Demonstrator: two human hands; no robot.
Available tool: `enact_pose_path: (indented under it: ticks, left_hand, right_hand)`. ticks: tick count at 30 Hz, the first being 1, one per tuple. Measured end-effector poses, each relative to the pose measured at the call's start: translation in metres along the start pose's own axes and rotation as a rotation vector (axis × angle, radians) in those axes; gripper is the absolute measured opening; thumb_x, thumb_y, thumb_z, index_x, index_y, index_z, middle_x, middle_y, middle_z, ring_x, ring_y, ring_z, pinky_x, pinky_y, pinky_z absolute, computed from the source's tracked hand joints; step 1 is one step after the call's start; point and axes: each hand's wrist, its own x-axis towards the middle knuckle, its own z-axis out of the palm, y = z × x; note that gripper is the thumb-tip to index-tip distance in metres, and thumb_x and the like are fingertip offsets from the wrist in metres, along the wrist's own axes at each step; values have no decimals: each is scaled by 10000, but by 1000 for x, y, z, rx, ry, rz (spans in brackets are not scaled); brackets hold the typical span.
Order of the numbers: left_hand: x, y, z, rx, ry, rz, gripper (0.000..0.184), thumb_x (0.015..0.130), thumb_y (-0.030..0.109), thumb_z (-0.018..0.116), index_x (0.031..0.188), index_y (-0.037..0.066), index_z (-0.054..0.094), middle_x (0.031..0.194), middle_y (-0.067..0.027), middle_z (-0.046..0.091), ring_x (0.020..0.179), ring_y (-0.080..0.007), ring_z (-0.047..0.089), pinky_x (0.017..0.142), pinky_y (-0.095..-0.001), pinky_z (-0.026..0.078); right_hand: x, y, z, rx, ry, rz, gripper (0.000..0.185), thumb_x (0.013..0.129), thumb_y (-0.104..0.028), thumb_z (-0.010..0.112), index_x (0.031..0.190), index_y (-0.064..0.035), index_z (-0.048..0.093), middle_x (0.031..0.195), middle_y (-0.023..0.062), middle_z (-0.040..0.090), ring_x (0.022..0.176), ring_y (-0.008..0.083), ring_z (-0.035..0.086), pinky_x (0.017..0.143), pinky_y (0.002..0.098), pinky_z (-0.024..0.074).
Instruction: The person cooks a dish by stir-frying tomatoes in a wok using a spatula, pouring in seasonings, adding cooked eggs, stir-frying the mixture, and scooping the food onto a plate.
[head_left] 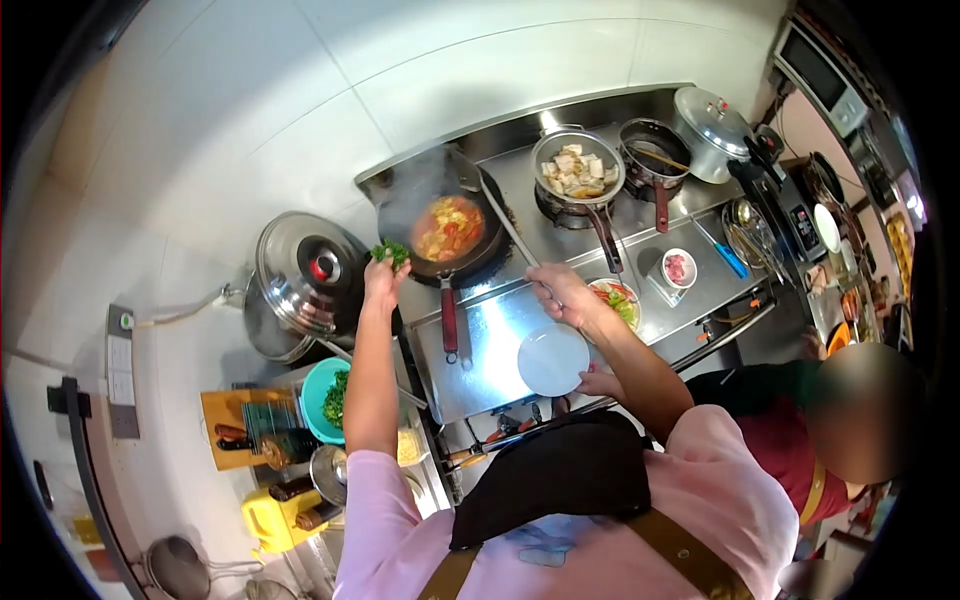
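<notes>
Right hand [562,293], frame centre: closed around spatula [508,222], long axis diagonal, head toward upper left. Left hand [384,280], left of centre: fingers closed on greens [390,253], beside steaming pan [488,240], handle pointing down-frame.

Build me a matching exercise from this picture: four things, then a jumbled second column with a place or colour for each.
Things:
1. Leafy sprigs
2. Spatula
3. Bowl
4. Plate

Places or colours:
A. In the right hand
B. Beside another person's hand
C. In the left hand
D. Teal

Pairs: 1-C, 2-A, 3-D, 4-B.
</notes>
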Motion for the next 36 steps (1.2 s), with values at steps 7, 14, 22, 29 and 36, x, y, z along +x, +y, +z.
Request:
enact_pose_path:
  ticks: [7,14,22,29,36]
  left_hand:
    - [43,23,97,374,163,-63,323,1031,147,395,1318,10,446,1249,-148,503,1070,-303,558,906,-449,535]
    - [89,13,71,340,62,36,184,958,6,406,1048,3,567,926,-105,621,738,-221,625,608,-281,552]
    - [46,21,34,-195,-12,-5,237,784,-126,384,889,28,531,877,-113,598,666,-202,550,574,-302,473]
    - [-37,5,-102,-533,97,41,248,709,-118,462,885,18,573,862,-128,623,680,-216,550,603,-294,476]
    - [-107,-33,-276,-10,705,226,112,941,117,495,938,67,595,867,-81,642,675,-149,575,540,-256,459]
  right_hand:
    - [-15,-4,-14,-126,27,-24,215,953,-228,597,834,-69,514,585,-14,452,375,78,369,319,252,242]
    - [-11,-3,-30,-209,-3,-19,218,944,-223,617,846,-44,541,595,-15,465,388,72,407,319,245,297]
    - [25,10,-34,-328,-25,-53,180,947,-201,591,862,-45,562,633,-20,483,420,75,418,348,254,319]
    - [59,23,-8,-401,-52,-63,124,929,-164,554,857,-65,567,610,-18,469,376,70,370,309,256,255]
    - [27,11,-10,-472,-100,33,92,922,-154,555,873,-78,572,594,-37,466,376,47,365,309,231,251]
